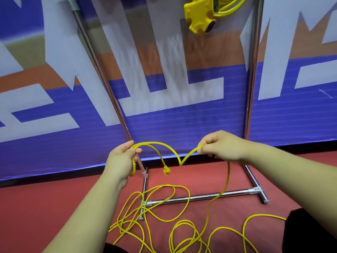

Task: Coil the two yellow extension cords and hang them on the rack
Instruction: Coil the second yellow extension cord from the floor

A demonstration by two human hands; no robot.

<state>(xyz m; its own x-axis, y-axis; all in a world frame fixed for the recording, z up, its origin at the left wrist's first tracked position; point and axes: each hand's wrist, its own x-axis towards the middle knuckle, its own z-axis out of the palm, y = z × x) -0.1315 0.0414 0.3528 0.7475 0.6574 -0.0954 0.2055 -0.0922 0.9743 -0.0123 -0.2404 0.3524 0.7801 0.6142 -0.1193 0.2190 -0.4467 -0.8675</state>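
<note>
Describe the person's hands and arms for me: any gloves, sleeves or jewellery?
The left hand and right hand are bare: no gloves, rings, watch or wristband. The left forearm and right forearm show no sleeves as far as the picture reaches.

No legible text in this view.

Banner behind the rack: large white strokes on blue and orange. They are cropped by the frame edges and crossed by the rack's poles. They look like parts of oversized characters, but no letter or word can be read.

Yellow socket block, hanging at top: surface blurred, no marking readable.

Yellow extension cord: jacket too thin in frame to tell any print.
</note>
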